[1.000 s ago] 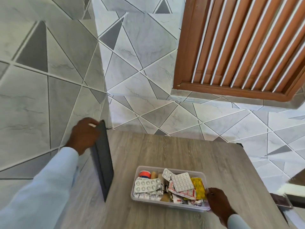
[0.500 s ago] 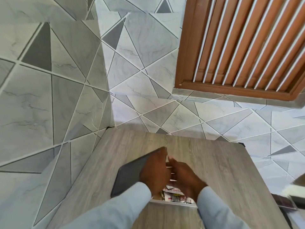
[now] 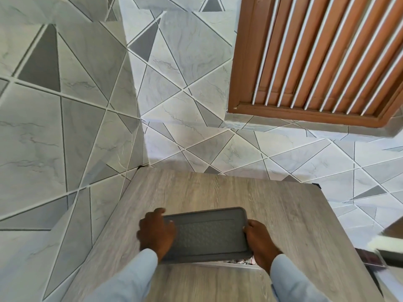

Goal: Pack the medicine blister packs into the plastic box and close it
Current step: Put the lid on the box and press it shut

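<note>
A dark grey lid (image 3: 207,235) lies flat over the clear plastic box (image 3: 237,264), of which only a thin strip of the near rim shows. A sliver of blister packs (image 3: 239,261) peeks out under the lid's near right edge; the rest are hidden. My left hand (image 3: 156,233) rests on the lid's left end, fingers curled over its edge. Gripping the lid's right end is my right hand (image 3: 259,244). Both sleeves are light blue.
The box sits on a grey wood-grain table (image 3: 218,192) pushed into a tiled corner. A brown louvred window (image 3: 322,57) is on the wall at the upper right. Dark and white objects (image 3: 377,253) lie past the table's right edge.
My left hand took the lid from where it leaned at the left wall and brought it over the box. My right hand joined it, and the lid now covers the box.
</note>
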### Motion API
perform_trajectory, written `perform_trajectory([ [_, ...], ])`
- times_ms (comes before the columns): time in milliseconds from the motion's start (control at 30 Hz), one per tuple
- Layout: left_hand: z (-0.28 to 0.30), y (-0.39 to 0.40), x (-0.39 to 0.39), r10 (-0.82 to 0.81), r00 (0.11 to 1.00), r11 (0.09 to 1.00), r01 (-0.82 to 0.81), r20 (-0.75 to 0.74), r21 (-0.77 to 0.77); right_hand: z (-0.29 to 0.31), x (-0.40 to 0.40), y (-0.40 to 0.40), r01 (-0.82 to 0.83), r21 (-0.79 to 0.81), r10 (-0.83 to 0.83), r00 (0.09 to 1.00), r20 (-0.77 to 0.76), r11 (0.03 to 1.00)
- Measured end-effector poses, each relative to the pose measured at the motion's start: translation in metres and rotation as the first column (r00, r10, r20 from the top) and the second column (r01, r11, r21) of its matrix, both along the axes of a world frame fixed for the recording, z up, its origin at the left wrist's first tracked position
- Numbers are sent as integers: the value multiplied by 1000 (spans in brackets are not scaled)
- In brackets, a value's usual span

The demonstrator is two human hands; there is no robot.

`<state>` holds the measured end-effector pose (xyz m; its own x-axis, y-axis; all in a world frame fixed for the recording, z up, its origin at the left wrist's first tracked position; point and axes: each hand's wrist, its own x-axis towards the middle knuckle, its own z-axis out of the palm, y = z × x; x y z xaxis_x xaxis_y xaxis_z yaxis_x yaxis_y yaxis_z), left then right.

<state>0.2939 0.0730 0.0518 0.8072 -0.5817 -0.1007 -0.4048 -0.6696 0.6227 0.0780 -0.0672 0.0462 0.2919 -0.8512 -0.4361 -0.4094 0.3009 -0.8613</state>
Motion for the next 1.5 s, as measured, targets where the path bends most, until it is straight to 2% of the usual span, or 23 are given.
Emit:
perform_trajectory([
  [33,-12,5,9,43,999,994,-41,-14,96,-3,-8,-3,13,2,-13,1000,-8,1000],
  [67,-23,9,14,84,991,988,-69,-103,138,-5,-16,-5,19,1,-19,1000,-14,1000],
  [133,-42,11,13,120,929,992,-99,-350,80,-9,-25,-7,34,-1,-34,999,-8,999],
  [200,-49,10,6,94,909,995,-93,-406,21,-15,-30,-7,49,-2,-49,999,-11,999],
  [267,-50,5,2,97,925,994,-109,-366,-12,-22,-32,-5,62,-45,-64,997,-47,997],
  [367,-49,-2,-3,78,940,995,-93,-333,-28,-32,-36,-4,40,-250,-96,971,-217,967],
  [433,-47,-5,-6,63,953,997,-71,-295,-14,-40,-39,-4,5,-331,-116,942,-315,944],
  [533,-48,-9,-5,54,965,999,-51,-258,20,-54,-42,-5,-14,-336,-129,908,-399,942],
  [767,-57,-11,1,-81,985,992,95,-151,87,-67,-33,-10,-17,-319,-137,881,-452,948],
  [867,-62,-8,1,-188,982,967,189,-19,172,-69,-31,-3,-85,-336,-108,850,-516,938],
  [933,-66,-6,-1,-316,936,934,279,153,223,-70,-30,-1,-306,-478,-90,761,-643,823],
  [1000,-73,-10,-4,-459,844,885,407,278,225,-69,-25,-2,-452,-552,-67,729,-682,701],
  [1067,-80,-21,-8,-548,766,835,481,336,266,-71,-15,-5,-548,-555,-21,699,-715,626],
  [1133,-83,-35,-18,-635,699,770,542,327,336,-74,-5,-6,-621,-527,18,657,-754,580],
  [1233,-82,-55,-36,-719,632,694,631,289,346,-77,1,-4,-673,-471,51,602,-797,570],
  [1300,-83,-67,-48,-750,601,661,666,275,347,-80,1,-4,-670,-468,48,599,-799,576],
  [1500,-86,-78,-62,-734,618,679,653,281,336,-83,1,-7,-665,-481,34,605,-796,572],
])
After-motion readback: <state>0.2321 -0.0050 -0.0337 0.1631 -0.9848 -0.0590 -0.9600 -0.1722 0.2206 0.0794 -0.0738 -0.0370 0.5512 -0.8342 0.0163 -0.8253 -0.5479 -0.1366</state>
